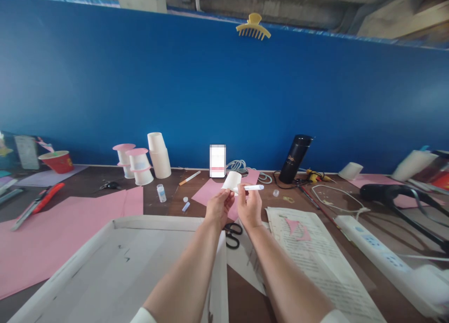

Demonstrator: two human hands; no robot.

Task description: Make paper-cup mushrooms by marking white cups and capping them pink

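Over the desk my left hand [220,207] is closed on a small white paper cup [232,179], which tilts away from me. My right hand [250,207] grips a white marker [254,187] lying nearly level, its front end at the cup. Whether the tip touches the cup is hidden by my fingers. Pink paper [206,192] lies beneath and beyond my hands. Below them rest black-handled scissors [233,235], partly covered by my left forearm. A small blue cap [185,206] and a little bottle [161,193] stand or lie to the left.
A phone [218,161] stands against the blue partition [196,89]. Stacked paper cups [159,155] and pink-topped cup pieces [139,167] are left, a black flask [295,159] right. A white box lid [115,224], printed sheet [308,253], utility knife [38,205] and power strip [377,250] occupy the front.
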